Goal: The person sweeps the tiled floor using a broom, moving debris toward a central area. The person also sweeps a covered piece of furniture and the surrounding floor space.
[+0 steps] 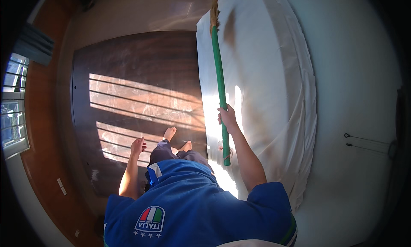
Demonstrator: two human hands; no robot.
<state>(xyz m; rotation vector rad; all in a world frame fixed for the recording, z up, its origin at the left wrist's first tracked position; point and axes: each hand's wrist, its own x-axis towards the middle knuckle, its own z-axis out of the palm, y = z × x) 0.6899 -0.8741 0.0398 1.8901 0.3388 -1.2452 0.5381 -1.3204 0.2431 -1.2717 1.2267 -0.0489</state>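
My right hand grips the lower part of the long green handle of a broom. Its straw-coloured bristles point away from me, at the top of the view, partly cut off. A cord loop hangs near the handle's butt end. Beneath the broom spreads a white sheet with brownish shadows or stains on it; whether the broom touches the cloth I cannot tell. On my other side, my left hand hangs free above a dark brown wooden surface, fingers slightly apart and holding nothing.
My bare feet stand on the brown surface, which shows pale scuffs and barred sunlight. To the left are a barred window, a grey curtain and an orange-brown wall band. A pale wall borders the sheet on the right.
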